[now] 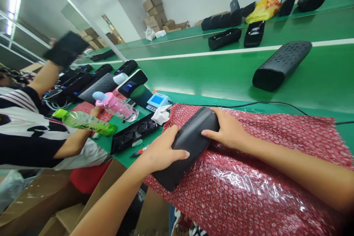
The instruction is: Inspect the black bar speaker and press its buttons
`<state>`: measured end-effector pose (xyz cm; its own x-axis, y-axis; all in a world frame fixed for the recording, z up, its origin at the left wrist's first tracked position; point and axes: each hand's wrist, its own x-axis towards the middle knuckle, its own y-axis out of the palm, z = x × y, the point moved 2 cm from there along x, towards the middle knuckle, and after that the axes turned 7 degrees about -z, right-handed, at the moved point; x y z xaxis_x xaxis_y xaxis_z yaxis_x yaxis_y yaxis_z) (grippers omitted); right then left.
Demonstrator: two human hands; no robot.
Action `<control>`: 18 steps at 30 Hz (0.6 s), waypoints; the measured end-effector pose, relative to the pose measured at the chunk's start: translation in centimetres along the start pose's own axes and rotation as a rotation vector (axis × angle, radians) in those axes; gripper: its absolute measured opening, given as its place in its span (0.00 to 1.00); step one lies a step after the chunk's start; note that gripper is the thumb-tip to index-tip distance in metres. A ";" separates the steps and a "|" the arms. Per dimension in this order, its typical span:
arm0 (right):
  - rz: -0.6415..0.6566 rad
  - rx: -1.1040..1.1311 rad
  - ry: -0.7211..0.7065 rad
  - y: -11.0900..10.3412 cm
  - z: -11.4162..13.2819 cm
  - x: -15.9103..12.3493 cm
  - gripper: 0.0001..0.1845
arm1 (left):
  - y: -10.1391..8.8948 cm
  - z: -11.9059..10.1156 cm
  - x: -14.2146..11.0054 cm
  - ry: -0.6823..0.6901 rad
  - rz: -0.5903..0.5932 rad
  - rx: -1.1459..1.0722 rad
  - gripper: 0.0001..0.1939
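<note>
Both my hands grip a black speaker housing [190, 132], long with rounded edges, tilted over red bubble wrap [249, 191]. My left hand [160, 151] holds its near left end, thumb lying across the upper face. Toward the far end, my right hand [228, 129] clasps it from the right, thumb on top. The fingers beneath the housing are hidden. Left of it lies an open black speaker panel [134, 132] with two round drivers, and a red-and-black pen [139, 151] lies close to my left hand.
A blue device with a screen [157, 100] stands behind crumpled tissue [161, 114]. Two bottles, one pink [117, 107] and one green [85, 122], stand left. A co-worker [35, 125] lifts a dark part. Another speaker [282, 65] rests on the green bench; a black cable [265, 102] crosses behind the wrap.
</note>
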<state>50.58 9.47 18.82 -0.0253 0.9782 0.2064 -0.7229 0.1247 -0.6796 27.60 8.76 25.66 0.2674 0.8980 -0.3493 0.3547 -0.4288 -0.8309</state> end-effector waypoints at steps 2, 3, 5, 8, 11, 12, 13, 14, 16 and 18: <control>-0.003 -0.013 0.050 0.4 0.1 -0.1 0.48 | 0.0 0.0 0.0 0.001 0.001 -0.002 0.27; 0.000 -0.009 0.057 0.5 0.0 -0.1 0.44 | 0.0 0.0 0.0 0.002 0.004 -0.003 0.27; -0.012 0.023 0.030 0.6 -0.2 0.0 0.37 | 0.0 0.0 0.0 -0.001 0.012 -0.001 0.28; -0.059 0.073 -0.021 0.5 -0.9 0.4 0.32 | -0.1 -0.1 0.0 -0.009 0.017 0.001 0.29; -0.096 0.103 -0.037 0.4 -1.7 1.0 0.31 | -0.1 -0.2 0.0 -0.011 0.019 0.004 0.29; -0.099 0.123 -0.035 0.4 -2.0 1.2 0.32 | -0.1 -0.2 0.0 -0.012 0.020 0.004 0.29; -0.094 0.156 -0.029 0.4 -2.1 1.3 0.32 | -0.1 -0.2 0.0 -0.012 0.019 0.004 0.29; -0.086 0.198 -0.021 0.3 -2.1 1.3 0.33 | -0.1 -0.3 0.0 -0.013 0.019 0.003 0.29; -0.072 0.253 -0.026 0.3 -1.8 1.2 0.35 | -0.1 -0.4 0.0 -0.011 0.017 0.005 0.29; -0.085 0.225 -0.060 0.4 -0.9 0.7 0.38 | -0.1 -0.5 -0.1 -0.005 0.012 0.013 0.28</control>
<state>50.89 10.37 18.06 0.0060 0.9533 0.3019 -0.8596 0.1592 -0.4855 28.04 8.63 25.99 0.2666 0.8935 -0.3614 0.3395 -0.4380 -0.8324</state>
